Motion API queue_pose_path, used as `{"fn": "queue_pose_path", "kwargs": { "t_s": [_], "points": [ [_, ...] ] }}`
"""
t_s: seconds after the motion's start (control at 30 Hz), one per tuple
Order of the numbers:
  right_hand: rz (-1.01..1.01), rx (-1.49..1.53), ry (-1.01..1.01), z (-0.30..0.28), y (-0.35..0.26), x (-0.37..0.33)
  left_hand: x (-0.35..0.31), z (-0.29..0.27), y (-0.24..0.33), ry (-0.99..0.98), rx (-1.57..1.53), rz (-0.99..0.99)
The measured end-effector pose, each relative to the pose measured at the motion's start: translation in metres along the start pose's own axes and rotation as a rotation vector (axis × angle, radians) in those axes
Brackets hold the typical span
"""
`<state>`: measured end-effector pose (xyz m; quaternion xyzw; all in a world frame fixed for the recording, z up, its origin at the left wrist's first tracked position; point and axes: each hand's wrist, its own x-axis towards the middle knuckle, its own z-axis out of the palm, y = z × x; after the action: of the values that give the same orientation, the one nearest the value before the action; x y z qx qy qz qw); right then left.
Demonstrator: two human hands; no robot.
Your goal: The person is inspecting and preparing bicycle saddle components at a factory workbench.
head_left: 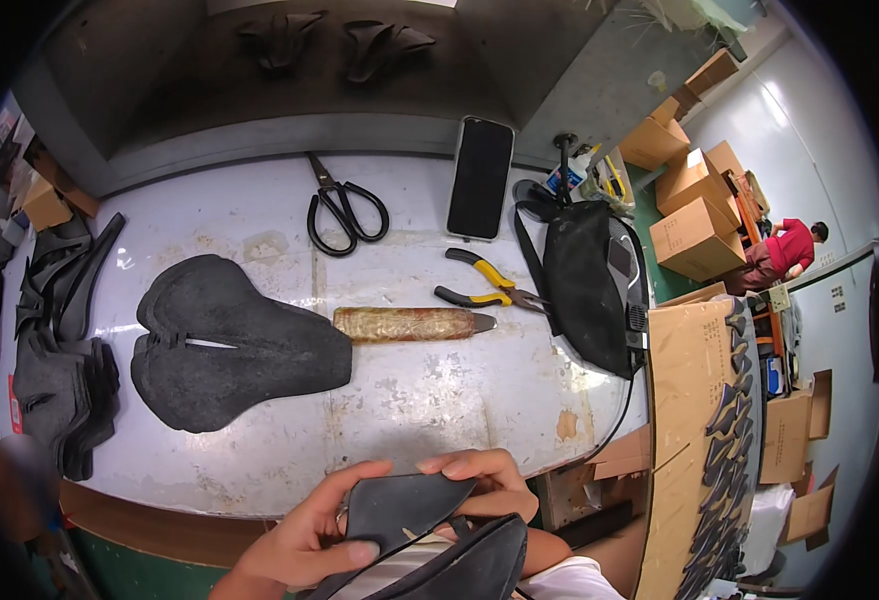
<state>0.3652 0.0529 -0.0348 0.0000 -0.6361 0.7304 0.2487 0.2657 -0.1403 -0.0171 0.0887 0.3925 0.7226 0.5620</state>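
Note:
At the near edge of the table I hold a black bicycle saddle, with a pale inner part showing between its dark sides. My left hand is closed on its left edge, thumb pressed on the black surface. My right hand grips the upper right edge with bent fingers; part of that hand is hidden behind the saddle. Beyond my hands lies a stack of flat black saddle-shaped pads with a slit in the middle. A tape-wrapped knife with a short blade touches the pads' narrow end.
Black-handled scissors, a phone, yellow-black pliers and a black bag lie on the table. More black pieces are piled left. Saddles fill cardboard at right. A person in red is among boxes.

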Motion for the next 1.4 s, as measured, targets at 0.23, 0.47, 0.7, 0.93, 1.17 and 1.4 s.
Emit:
{"fn": "queue_pose_path", "kwargs": {
  "t_s": [0.23, 0.47, 0.7, 0.93, 1.17, 1.4],
  "points": [
    [-0.226, -0.288, -0.285, -0.011, 0.001, -0.007, 0.007, 0.003, 0.048, 0.032, 1.151, 0.016],
    [-0.417, -0.412, -0.393, -0.009, 0.006, -0.006, 0.012, 0.007, 0.034, -0.09, 1.158, 0.504],
    [-0.627, -0.717, -0.244, -0.009, 0.005, -0.002, 0.007, 0.008, 0.023, 0.003, 1.522, 0.753],
    [-0.71, -0.604, -0.206, -0.003, 0.008, 0.005, 0.002, 0.013, 0.028, 0.032, 1.552, 0.798],
    [-0.709, -0.537, -0.253, -0.007, 0.009, 0.005, 0.006, 0.009, 0.022, 0.102, 1.531, 0.832],
    [-0.351, -0.406, -0.437, -0.012, -0.005, 0.021, -0.001, 0.024, 0.03, 0.054, 1.628, 0.832]
  ]
}}
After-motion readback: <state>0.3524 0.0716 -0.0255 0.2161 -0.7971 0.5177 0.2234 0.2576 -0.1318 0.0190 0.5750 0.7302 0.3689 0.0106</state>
